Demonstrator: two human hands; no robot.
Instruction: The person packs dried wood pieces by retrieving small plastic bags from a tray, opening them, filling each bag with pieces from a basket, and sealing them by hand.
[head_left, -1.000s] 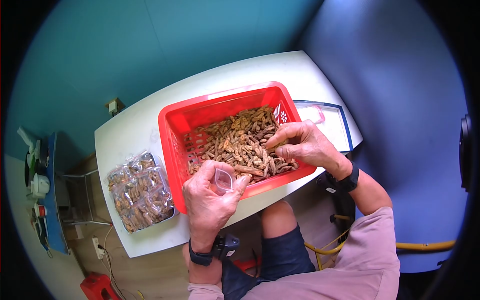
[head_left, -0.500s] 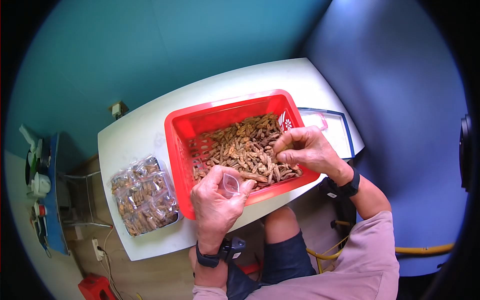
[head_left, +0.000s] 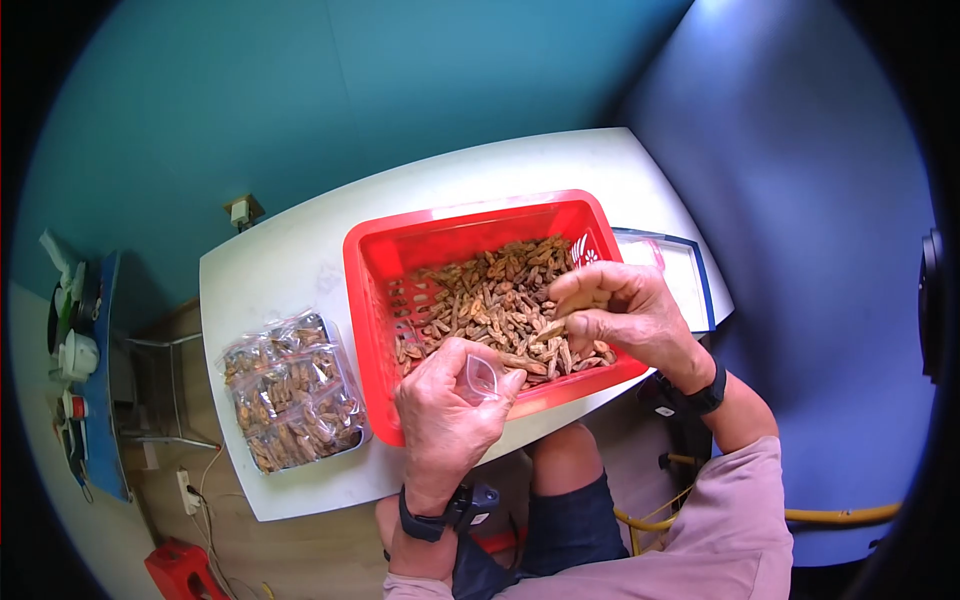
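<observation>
My left hand (head_left: pixel 452 408) is closed around a small clear plastic bag (head_left: pixel 481 377) with its mouth spread, at the near left rim of the red basket (head_left: pixel 372 400). Inside the basket lies a heap of dried brown finger-shaped pieces (head_left: pixel 490 310), wrinkled and root-like. Over the right side of the heap, my right hand (head_left: pixel 632 312) pinches one dried brown piece (head_left: pixel 552 330) between thumb and fingers. The bag's lower part is hidden by my left fingers. What else may be in my right palm cannot be seen.
Filled clear bags of brown pieces (head_left: pixel 295 395) sit in a tray left of the basket. A blue-edged white tray (head_left: pixel 690 285) is at the right of the white table (head_left: pixel 290 280). Walls stand behind and at right. A blue shelf (head_left: pixel 110 400) holds items at far left.
My right hand has come slightly lower and now shows a dried piece at its fingertips. My left hand keeps its hold on the bag. The whole view has shifted a little.
</observation>
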